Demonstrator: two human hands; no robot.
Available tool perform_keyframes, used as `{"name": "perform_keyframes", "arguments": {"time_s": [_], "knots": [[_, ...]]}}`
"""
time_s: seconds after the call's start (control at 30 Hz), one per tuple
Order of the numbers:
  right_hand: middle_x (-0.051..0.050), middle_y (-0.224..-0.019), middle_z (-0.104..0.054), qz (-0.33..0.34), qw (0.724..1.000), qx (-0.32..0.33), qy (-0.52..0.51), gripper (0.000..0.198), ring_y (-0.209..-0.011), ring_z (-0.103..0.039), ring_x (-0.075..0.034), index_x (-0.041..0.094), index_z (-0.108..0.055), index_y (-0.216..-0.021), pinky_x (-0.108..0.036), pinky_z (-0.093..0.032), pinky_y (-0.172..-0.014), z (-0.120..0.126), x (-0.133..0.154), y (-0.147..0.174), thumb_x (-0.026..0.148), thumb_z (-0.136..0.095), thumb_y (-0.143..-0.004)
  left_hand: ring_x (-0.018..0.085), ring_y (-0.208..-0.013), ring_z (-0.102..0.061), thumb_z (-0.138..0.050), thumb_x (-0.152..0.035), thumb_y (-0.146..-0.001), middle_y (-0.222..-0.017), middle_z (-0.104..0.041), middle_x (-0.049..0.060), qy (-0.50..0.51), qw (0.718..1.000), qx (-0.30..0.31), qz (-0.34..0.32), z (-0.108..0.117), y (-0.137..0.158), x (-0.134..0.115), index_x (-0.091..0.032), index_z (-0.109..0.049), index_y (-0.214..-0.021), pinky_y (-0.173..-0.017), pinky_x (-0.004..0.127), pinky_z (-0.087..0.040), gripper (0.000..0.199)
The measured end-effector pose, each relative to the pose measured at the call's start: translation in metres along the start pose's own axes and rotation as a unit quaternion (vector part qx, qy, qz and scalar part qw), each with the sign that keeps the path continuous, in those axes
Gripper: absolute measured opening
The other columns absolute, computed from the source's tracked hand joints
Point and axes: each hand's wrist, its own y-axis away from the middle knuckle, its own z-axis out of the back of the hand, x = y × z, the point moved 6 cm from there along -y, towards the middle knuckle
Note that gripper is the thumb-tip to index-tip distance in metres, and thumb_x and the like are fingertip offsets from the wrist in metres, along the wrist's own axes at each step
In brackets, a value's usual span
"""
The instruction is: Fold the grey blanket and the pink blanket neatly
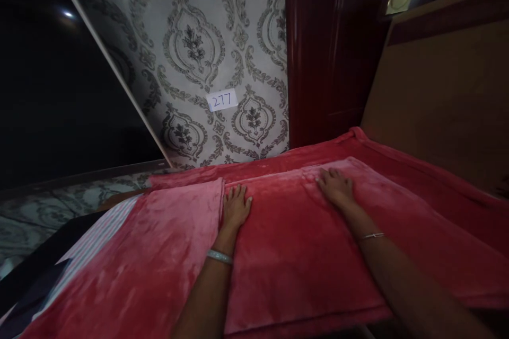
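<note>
A plush red blanket [286,243] is spread out before me, with a folded layer lying over its middle and right. My left hand [236,206] rests flat on it beside the edge where the left panel [175,228] meets the middle part. Its fingers are stretched out, pointing away from me. Farther right, my right hand [336,186] lies near the far edge of the folded layer, palm down with fingers apart. Neither hand grips anything. A bracelet circles the left wrist and a thin one the right.
Behind the blanket stands a patterned papered wall [194,47] with a paper label [222,99] reading 277. A large dark screen-like panel [71,79] is at left, a dark red wooden post [326,53] and brown board [441,95] at right. Striped cloth [99,233] shows at lower left.
</note>
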Motion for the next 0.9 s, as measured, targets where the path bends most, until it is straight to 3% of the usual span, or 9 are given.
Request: {"name": "perform_keyframes", "arguments": {"time_s": [0.1, 0.2, 0.27, 0.37, 0.5, 0.7, 0.9], "knots": [[-0.015, -0.161, -0.03, 0.127, 0.991, 0.014, -0.04, 0.055, -0.149, -0.023, -0.028, 0.016, -0.041, -0.151, -0.052, -0.023, -0.118, 0.008, 0.055, 0.021, 0.037, -0.033, -0.101, 0.032, -0.15, -0.028, -0.04, -0.036, -0.098, -0.161, -0.035, 0.008, 0.018, 1.0, 0.011, -0.003, 0.002, 0.0, -0.001, -0.02, -0.037, -0.154, -0.121, 0.054, -0.025, 0.059], [-0.011, -0.162, -0.027, 0.273, 0.956, 0.078, -0.071, 0.059, -0.151, -0.018, -0.026, 0.021, -0.035, -0.156, -0.051, -0.016, -0.121, 0.006, 0.112, 0.053, 0.042, -0.037, -0.101, 0.029, -0.151, -0.025, -0.039, -0.036, -0.098, -0.162, -0.033, 0.007, 0.025, 0.999, 0.022, -0.025, 0.002, -0.001, -0.003, -0.02, -0.035, -0.155, -0.122, 0.054, -0.022, 0.059], [-0.009, -0.163, -0.025, 0.32, 0.936, 0.121, -0.079, 0.061, -0.152, -0.017, -0.025, 0.025, -0.032, -0.157, -0.051, -0.015, -0.121, 0.001, 0.134, 0.068, 0.047, -0.038, -0.101, 0.029, -0.151, -0.025, -0.038, -0.036, -0.098, -0.161, -0.033, 0.007, 0.017, 0.999, 0.026, -0.035, 0.001, -0.002, -0.003, -0.02, -0.038, -0.153, -0.122, 0.055, -0.021, 0.058], [-0.01, -0.163, -0.024, 0.327, 0.931, 0.148, -0.064, 0.062, -0.152, -0.017, -0.026, 0.024, -0.034, -0.156, -0.054, -0.014, -0.121, -0.008, 0.135, 0.071, 0.051, -0.037, -0.101, 0.029, -0.15, -0.027, -0.038, -0.035, -0.098, -0.161, -0.035, 0.008, 0.002, 0.999, 0.028, -0.038, 0.0, -0.004, -0.003, -0.02, -0.041, -0.152, -0.122, 0.055, -0.021, 0.056], [-0.008, -0.164, -0.023, 0.263, 0.957, 0.123, -0.023, 0.06, -0.152, -0.017, -0.027, 0.025, -0.036, -0.155, -0.055, -0.011, -0.121, -0.014, 0.093, 0.042, 0.052, -0.034, -0.101, 0.029, -0.15, -0.029, -0.038, -0.034, -0.098, -0.16, -0.036, 0.008, -0.003, 0.999, 0.026, -0.042, -0.001, -0.006, -0.002, -0.021, -0.042, -0.152, -0.12, 0.056, -0.024, 0.055], [-0.007, -0.165, -0.021, 0.129, 0.986, 0.099, 0.033, 0.061, -0.152, -0.016, -0.028, 0.025, -0.033, -0.157, -0.06, -0.017, -0.119, -0.003, -0.012, -0.005, 0.05, -0.031, -0.101, 0.029, -0.15, -0.029, -0.038, -0.034, -0.098, -0.16, -0.036, 0.009, -0.008, 0.999, 0.029, -0.036, -0.003, -0.009, -0.002, -0.019, -0.042, -0.151, -0.12, 0.057, -0.024, 0.055], [-0.007, -0.166, -0.016, 0.032, 0.995, 0.08, 0.058, 0.063, -0.152, -0.013, -0.032, 0.025, -0.029, -0.158, -0.065, -0.017, -0.117, 0.01, -0.107, -0.02, 0.049, -0.025, -0.101, 0.027, -0.149, -0.03, -0.039, -0.034, -0.099, -0.159, -0.038, 0.007, -0.025, 0.999, 0.025, -0.035, -0.001, -0.01, -0.003, -0.022, -0.044, -0.15, -0.12, 0.053, -0.027, 0.053]]}}
